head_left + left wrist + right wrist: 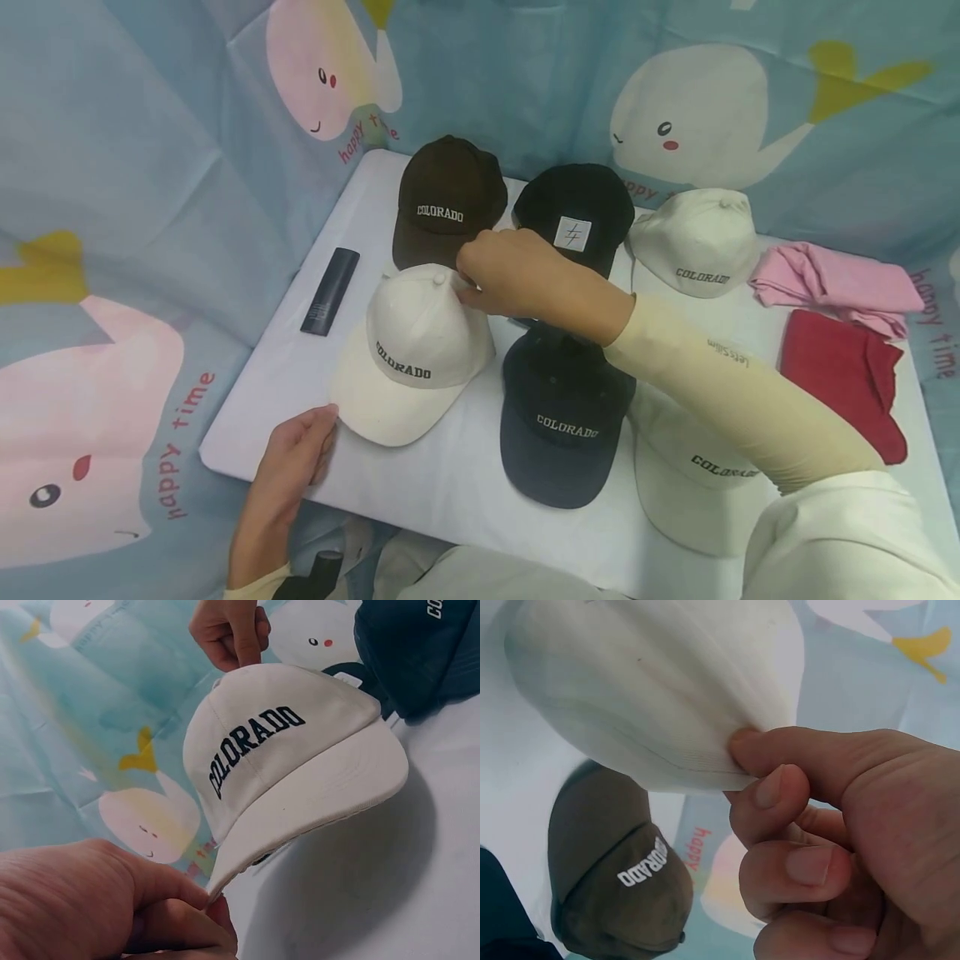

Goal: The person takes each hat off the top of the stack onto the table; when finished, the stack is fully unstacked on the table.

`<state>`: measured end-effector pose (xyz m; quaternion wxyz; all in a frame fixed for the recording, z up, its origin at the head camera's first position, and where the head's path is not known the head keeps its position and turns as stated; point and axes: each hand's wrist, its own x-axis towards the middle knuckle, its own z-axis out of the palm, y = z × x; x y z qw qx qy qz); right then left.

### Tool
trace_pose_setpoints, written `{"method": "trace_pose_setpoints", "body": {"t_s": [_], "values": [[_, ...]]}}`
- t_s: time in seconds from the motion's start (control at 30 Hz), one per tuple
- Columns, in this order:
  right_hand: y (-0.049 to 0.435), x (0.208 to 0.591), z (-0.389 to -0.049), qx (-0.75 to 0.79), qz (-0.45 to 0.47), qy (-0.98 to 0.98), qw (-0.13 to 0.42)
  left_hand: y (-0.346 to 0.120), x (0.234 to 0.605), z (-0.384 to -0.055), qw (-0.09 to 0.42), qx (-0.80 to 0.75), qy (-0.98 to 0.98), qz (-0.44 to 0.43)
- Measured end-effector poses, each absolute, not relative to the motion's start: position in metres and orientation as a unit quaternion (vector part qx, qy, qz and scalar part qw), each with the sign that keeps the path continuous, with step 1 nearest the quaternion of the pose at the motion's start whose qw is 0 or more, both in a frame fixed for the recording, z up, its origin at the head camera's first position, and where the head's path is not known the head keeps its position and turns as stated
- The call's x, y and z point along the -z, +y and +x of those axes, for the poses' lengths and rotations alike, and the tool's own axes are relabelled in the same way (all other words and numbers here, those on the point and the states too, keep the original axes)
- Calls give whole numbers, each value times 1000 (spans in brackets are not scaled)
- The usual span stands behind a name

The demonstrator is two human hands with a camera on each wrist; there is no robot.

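Observation:
A white baseball cap (420, 342) with dark COLORADO lettering is held between both hands at the left of the table. My left hand (296, 454) pinches the edge of its brim, as the left wrist view shows with the thumb and fingers of the left hand (127, 907) at the brim's corner. With thumb and forefinger my right hand (840, 810) pinches the back edge of the cap's crown (660, 682). In the left wrist view the brim (322, 787) is lifted off the table, with a shadow under it.
Behind it are a brown cap (450, 183), a black cap (543, 192) and another white cap (701, 237). A navy cap (562, 417) and a white cap (690, 500) lie nearer. Pink cloth (840, 283) and red cloth (840, 375) lie right. A dark flat case (330, 292) lies left.

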<state>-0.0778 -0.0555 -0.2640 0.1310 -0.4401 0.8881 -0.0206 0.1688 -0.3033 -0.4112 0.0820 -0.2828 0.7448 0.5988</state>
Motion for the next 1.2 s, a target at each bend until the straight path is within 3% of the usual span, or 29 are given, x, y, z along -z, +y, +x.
{"method": "trace_pose_setpoints", "body": {"t_s": [0.8,0.93,1.03,1.2], "values": [[-48,281,-72,9,-409,891,197,-306,417,167,139,-484,805,-315],[-33,269,-67,22,-403,896,184,-307,403,166,87,-399,852,-329],[-13,256,-61,53,-404,900,154,-308,382,162,1,-359,882,-306],[28,235,-53,130,-423,894,69,-294,343,139,-156,-399,889,-161]]}}
